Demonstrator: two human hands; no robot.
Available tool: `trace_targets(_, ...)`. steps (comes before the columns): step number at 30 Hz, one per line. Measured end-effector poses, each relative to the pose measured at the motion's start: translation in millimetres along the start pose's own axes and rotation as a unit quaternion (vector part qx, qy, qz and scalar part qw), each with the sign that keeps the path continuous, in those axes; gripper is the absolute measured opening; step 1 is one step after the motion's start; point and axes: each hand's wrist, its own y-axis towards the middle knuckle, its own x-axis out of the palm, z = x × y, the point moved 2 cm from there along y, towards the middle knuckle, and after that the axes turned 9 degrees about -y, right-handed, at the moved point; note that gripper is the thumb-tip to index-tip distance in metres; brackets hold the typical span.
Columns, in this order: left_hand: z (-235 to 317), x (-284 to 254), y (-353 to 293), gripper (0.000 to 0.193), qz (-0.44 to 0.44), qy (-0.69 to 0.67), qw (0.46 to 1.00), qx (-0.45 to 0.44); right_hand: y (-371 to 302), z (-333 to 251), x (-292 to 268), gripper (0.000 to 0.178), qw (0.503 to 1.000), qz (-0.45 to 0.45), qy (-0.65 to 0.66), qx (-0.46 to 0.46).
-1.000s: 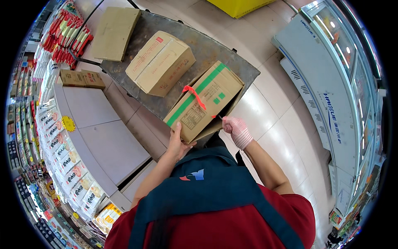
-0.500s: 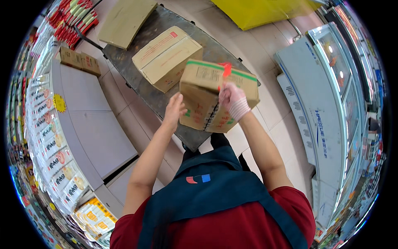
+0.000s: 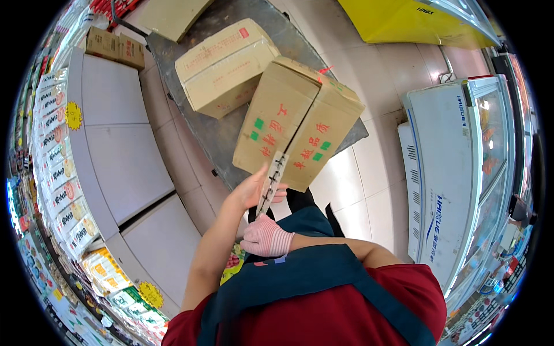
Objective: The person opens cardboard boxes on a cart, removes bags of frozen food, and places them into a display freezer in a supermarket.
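Note:
A cardboard box [image 3: 288,124] with red and green print stands tilted at the near end of the dark flatbed cart [image 3: 202,141], its taped seam facing me. From that seam a strip of clear packing tape [image 3: 272,183] with black marks hangs loose toward me. My right hand [image 3: 266,236], in a pink-and-white striped glove, is closed on the strip's near end, close to my apron. My bare left hand [image 3: 254,189] rests against the box's lower edge, partly behind the tape, its fingers stretched out. A red tie [image 3: 325,70] sticks up at the box's far edge.
A second cardboard box [image 3: 228,69] and a flat carton [image 3: 173,16] lie farther up the cart. Grey cabinets [image 3: 118,155] with packaged goods run along the left. A white freezer [image 3: 444,173] stands at right, and a yellow one [image 3: 404,23] at the far right.
My right hand has come down and left from the box's top, drawing the tape strip off the seam. My left hand has moved down to the box's lower edge. The box has turned and tilted.

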Motion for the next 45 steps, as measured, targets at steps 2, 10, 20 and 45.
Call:
trace_targets(2,-8.5,8.8,2.2,0.041,-0.118,-0.086,0.987,-0.064,-23.6,6.2,-8.8,0.009,1.0,0.025,0.002,0.004)
trace_targets(10,-77.0,-69.5,-128.9,0.024,0.263,0.062,0.961,0.06,-57.1,211.9,-256.3,0.046,0.727,0.497,-0.064,0.47)
trace_targets(20,80.1,-112.8,-330.0,0.042,0.576,0.172,0.69,0.403,-90.0,329.5,-270.6,0.089,0.696,0.128,-0.127,0.695)
trace_targets(45,47.9,-89.4,70.4,0.022,0.299,-0.086,0.943,0.117,-250.1,295.4,-132.4,0.065,0.379,0.465,0.287,0.747)
